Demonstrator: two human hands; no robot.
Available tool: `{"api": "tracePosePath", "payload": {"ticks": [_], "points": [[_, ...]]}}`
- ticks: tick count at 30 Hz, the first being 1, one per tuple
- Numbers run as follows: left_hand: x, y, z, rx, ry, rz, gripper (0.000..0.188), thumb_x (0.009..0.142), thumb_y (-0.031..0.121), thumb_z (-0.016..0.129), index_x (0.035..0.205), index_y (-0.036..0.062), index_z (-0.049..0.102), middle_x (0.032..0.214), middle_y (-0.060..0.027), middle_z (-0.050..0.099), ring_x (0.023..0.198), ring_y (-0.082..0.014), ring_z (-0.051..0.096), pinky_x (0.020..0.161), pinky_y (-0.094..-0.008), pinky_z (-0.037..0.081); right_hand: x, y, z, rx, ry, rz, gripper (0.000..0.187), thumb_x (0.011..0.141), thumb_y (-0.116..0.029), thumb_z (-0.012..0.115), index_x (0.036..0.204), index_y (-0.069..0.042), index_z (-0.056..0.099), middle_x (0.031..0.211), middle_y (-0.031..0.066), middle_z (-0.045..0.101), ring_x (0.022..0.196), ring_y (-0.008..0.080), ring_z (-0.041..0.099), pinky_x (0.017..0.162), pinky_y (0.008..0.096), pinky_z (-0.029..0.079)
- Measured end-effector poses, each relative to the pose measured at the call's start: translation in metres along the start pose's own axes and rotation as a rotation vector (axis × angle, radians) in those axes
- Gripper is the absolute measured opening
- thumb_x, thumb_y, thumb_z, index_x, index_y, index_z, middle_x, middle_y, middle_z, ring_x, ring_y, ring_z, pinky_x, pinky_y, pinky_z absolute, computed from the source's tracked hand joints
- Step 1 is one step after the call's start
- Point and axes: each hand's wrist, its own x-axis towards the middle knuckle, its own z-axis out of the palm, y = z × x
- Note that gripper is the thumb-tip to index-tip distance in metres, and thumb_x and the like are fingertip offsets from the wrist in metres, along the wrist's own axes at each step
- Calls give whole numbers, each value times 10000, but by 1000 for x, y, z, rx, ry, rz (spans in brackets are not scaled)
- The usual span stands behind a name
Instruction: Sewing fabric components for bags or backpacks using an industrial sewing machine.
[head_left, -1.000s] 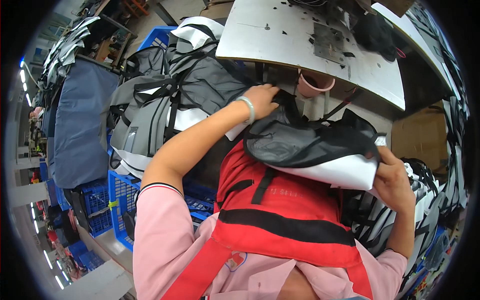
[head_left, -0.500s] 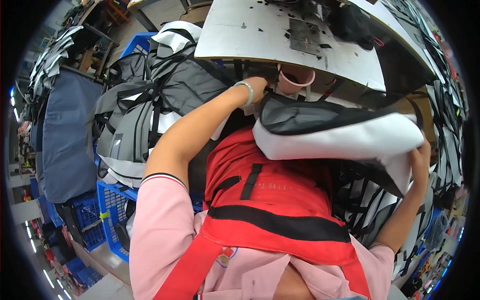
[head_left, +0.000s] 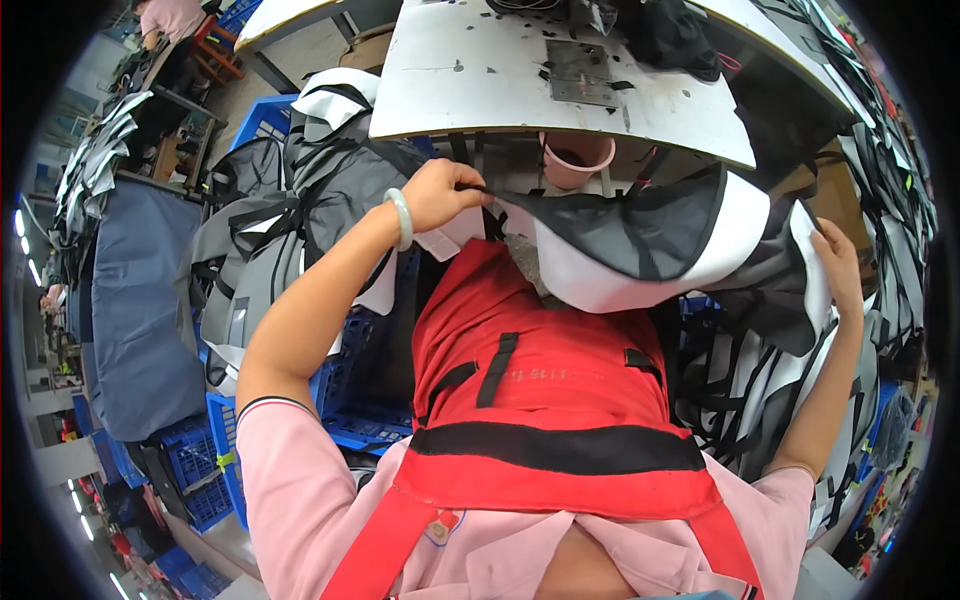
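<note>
A grey and white sewn bag piece (head_left: pixel 640 240) with black edging stretches between my two hands, above my red apron. My left hand (head_left: pixel 440 195), with a pale bangle on the wrist, pinches its dark left end. At the other side my right hand (head_left: pixel 838 265) grips a white edge of it; some of those fingers are behind the cloth. The middle of the piece sags, its white band facing me.
A white work table (head_left: pixel 470 90) with black scraps stands ahead, with a pink bucket (head_left: pixel 575 160) beneath it. Grey bags (head_left: pixel 270 250) heap over blue crates (head_left: pixel 370 400) on my left. More black and white pieces (head_left: pixel 745 400) lie on my right.
My left hand has moved left and a little toward me, drawing out the dark end. The piece has turned and spread, showing more grey cloth near my right hand.
</note>
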Motion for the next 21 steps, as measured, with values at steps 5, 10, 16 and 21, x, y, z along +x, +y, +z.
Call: {"api": "tracePosePath", "payload": {"ticks": [5,10,16,21], "points": [[-9,33,5,114,-214,106,184,799,157,687,869,-13,700,778,-160,669,733,-246,660,688,-332,504,-49,-80,-36,-125,-184,65,290,809,-240,654,947,13,622,747,-52,538,666,50,482,597,209,389],[-12,112,19,-178,-555,176,403,872,277,680,675,-60,578,542,-93,385,554,-78,370,512,-324,371,-100,-173,-13,-369,-419,-407,432,730,-353,760,782,41,591,618,119,510,561,223,525,544,297,403],[25,161,6,-368,-426,0,410,889,351,679,726,-25,701,608,52,560,537,-27,468,475,-233,400,-84,-199,-9,-347,-542,-314,357,726,-298,773,775,12,602,629,106,533,581,277,540,556,325,419],[46,137,12,-368,-412,-42,381,851,346,724,694,2,678,615,39,567,547,-34,466,504,-230,401,-57,-186,44,-380,-513,-639,230,695,-163,767,773,-15,610,1046,92,564,925,274,554,749,370,449]]}}
